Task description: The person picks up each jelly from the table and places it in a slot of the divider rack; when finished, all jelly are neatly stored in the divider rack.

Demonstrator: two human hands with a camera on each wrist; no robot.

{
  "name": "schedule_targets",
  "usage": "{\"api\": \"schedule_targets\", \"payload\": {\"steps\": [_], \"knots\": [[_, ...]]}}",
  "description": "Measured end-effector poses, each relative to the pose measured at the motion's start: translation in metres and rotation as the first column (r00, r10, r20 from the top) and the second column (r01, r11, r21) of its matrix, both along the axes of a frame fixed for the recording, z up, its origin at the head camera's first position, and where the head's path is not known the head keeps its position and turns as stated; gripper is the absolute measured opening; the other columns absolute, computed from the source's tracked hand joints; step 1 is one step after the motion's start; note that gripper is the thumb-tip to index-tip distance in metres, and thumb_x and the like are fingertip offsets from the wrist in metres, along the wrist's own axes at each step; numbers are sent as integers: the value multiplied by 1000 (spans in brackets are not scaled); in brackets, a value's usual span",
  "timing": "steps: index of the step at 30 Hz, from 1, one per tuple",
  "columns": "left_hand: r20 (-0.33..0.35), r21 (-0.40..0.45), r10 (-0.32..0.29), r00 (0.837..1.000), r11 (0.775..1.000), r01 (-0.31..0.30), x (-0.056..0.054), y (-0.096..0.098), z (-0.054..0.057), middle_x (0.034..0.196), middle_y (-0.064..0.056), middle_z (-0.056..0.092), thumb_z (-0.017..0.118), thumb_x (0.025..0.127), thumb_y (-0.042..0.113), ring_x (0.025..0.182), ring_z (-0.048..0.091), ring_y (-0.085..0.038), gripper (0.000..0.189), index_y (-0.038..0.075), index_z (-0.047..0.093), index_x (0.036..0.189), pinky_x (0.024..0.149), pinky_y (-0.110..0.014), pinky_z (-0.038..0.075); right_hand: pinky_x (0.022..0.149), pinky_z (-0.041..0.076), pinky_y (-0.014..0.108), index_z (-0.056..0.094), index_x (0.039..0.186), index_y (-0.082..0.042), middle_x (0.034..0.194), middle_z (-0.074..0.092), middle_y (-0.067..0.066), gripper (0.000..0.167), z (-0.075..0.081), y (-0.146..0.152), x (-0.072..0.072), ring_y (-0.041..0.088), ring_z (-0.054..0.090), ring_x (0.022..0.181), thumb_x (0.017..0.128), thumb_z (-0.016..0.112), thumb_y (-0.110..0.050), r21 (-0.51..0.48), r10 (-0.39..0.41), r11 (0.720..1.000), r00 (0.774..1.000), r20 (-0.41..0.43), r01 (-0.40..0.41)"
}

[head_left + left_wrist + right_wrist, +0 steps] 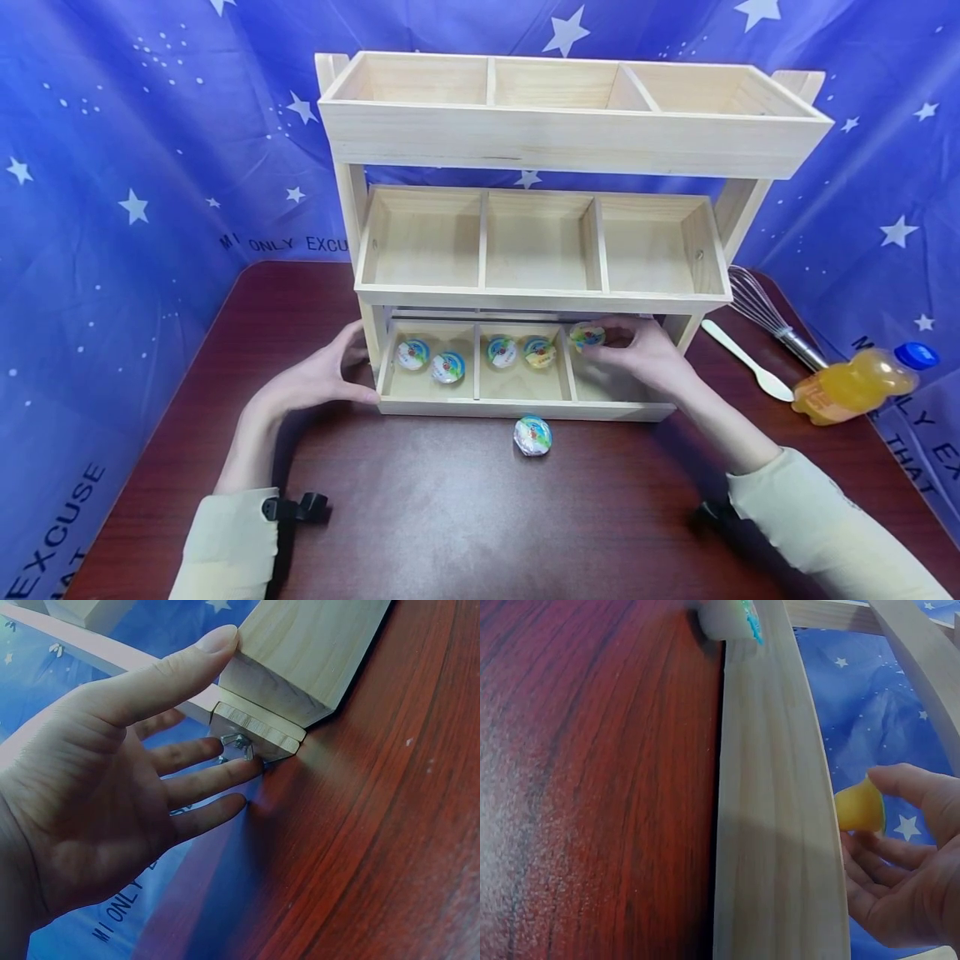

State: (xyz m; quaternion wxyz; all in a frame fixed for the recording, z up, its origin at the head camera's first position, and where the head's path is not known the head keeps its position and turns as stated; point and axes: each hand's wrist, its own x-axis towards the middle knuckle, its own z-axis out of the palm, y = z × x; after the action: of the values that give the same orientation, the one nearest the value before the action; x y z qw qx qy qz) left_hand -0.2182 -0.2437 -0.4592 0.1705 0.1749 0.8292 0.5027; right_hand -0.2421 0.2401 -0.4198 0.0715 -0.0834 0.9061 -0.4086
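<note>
Between thumb and fingers, my right hand (643, 357) pinches a yellow jelly cup (859, 810) over the right compartment of the bottom tray (517, 410). The cup's printed lid faces up in the head view. My left hand (318, 373) is at the tray's left end, its thumb tip against the wooden corner and its other fingers spread beside the rack's foot (255, 731). Two jelly cups (447, 367) lie in the left compartment. Two more, one a yellowish cup (540, 352), lie in the middle one. Another jelly cup (532, 437) sits on the table before the tray.
The three-tier wooden rack has a middle tray (540, 296) and a top tray (570, 142) above my hands. On the right lie a whisk (780, 329), a white spoon (746, 360) and an orange drink bottle (855, 387). A blue star-printed cloth (187, 167) hangs behind.
</note>
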Motion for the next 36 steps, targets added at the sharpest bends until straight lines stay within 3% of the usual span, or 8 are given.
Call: {"api": "schedule_targets", "payload": {"steps": [7,16,24,36], "knots": [[-1,-4,3,1000,1000,-3,0,0,0,165,-16,31,91,78,19,146,43,-46,110,16,18,161,121,-62,33,75,53,14,75,121,-8,112,77,13,41,-5,0,-2,1,68,91,87,83,-30,39,43,998,999,-30,-42],[-2,-6,4,1000,1000,-4,0,0,0,165,-16,31,91,78,19,146,43,-46,111,16,17,162,121,-62,33,76,53,14,74,123,-5,112,78,16,43,-12,0,-4,27,76,101,86,83,-27,137,74,989,993,-89,-62],[-2,-20,8,1000,1000,-8,0,0,0,165,-15,32,91,78,22,146,43,-46,112,18,18,162,122,-63,32,74,53,15,76,117,-6,105,80,14,40,-22,2,-6,27,77,99,84,85,-27,165,76,985,992,-105,-58],[-1,-6,16,1000,1000,-16,0,-1,-1,163,-16,36,92,77,20,146,44,-44,110,17,20,160,122,-61,32,84,55,38,77,114,-5,103,79,14,43,-20,-4,-3,28,74,97,81,88,-30,264,89,963,986,-142,-49]]}}
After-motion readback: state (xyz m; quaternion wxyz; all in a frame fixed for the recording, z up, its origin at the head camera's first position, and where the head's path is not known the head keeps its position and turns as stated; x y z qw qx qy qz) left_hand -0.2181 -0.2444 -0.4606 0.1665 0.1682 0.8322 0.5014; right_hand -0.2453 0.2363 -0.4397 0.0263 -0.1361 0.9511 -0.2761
